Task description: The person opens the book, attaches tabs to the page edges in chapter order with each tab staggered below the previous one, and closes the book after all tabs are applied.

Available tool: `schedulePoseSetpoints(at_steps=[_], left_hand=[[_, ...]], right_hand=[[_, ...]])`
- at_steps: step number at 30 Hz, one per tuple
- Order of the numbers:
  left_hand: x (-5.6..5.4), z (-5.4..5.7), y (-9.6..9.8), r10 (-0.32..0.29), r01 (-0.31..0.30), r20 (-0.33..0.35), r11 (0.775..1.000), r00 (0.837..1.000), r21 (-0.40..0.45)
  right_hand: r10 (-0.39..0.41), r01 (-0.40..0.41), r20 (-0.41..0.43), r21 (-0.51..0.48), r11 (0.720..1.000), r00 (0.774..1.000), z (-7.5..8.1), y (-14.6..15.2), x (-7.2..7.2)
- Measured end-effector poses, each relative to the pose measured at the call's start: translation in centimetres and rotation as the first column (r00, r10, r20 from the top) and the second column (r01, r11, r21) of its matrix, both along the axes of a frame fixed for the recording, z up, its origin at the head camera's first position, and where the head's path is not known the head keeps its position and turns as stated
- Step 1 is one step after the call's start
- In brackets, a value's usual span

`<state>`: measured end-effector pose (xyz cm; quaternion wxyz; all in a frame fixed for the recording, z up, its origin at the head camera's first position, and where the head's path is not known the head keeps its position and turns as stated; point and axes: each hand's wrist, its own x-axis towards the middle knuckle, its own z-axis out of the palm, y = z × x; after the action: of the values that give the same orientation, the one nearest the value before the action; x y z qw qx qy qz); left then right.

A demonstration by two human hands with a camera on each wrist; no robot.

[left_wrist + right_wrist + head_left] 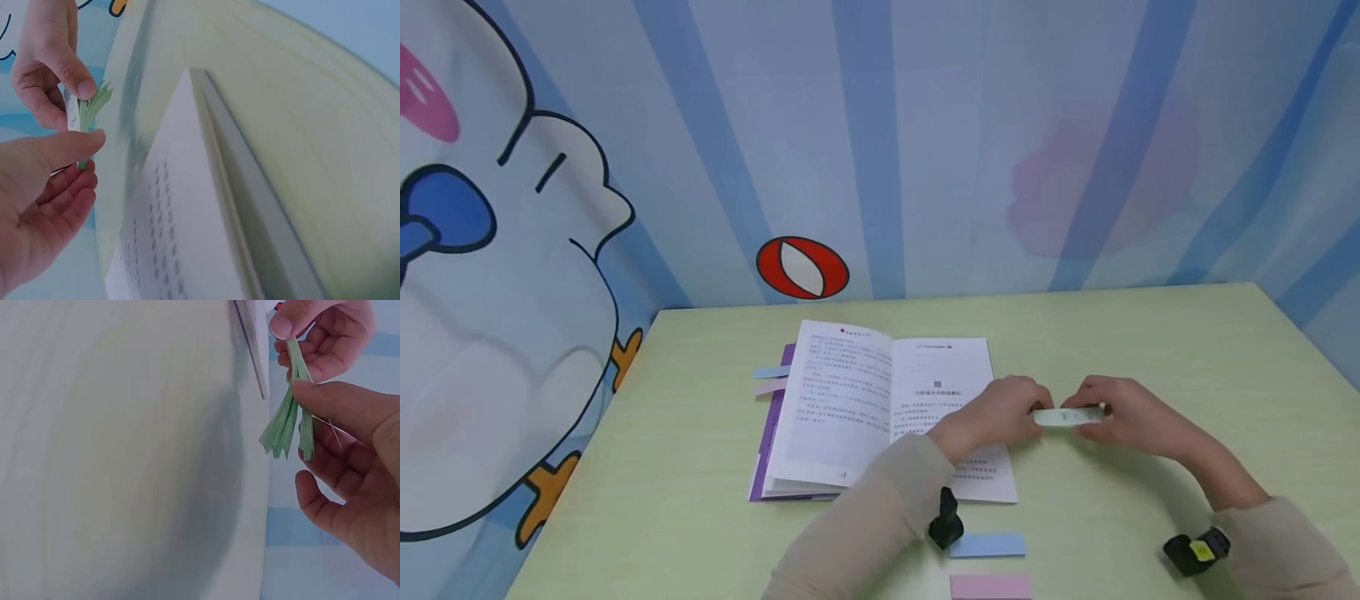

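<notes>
Both hands hold a small pad of green sticky notes (1067, 417) above the table, just right of the open book. My left hand (1000, 410) pinches one end between thumb and fingers, its forearm crossing the book's right page. At the other end, my right hand (1138, 417) has its thumb and fingers on the pad. In the right wrist view the green strips (281, 428) fan apart at the right thumb, splitting into two bunches. A pale backing with printed marks faces up in the head view.
The open book (831, 408) lies on the table, with a blue tab (770, 372) and a pink tab (770, 387) sticking out at its left edge. Nearer the front are a blue sticky-note pad (988, 545) and a pink one (990, 587). A printed curtain (940, 167) hangs behind.
</notes>
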<state>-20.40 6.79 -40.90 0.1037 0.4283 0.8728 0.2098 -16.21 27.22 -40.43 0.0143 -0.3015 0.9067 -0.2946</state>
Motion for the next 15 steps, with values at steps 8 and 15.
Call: schedulePoseSetpoints(at_steps=[8,15], left_hand=[[-0.2,0.9,-1.9,-0.001,0.002,-0.006,0.998,1.0,0.055],[0.0,1.5,-3.6,0.003,-0.002,-0.02,0.996,1.0,0.089]], right_hand=[[0.007,-0.007,-0.034,-0.01,1.0,0.999,1.3,-1.5,0.0],[0.002,-0.003,-0.027,-0.036,0.999,1.0,2.0,-2.9,0.1]])
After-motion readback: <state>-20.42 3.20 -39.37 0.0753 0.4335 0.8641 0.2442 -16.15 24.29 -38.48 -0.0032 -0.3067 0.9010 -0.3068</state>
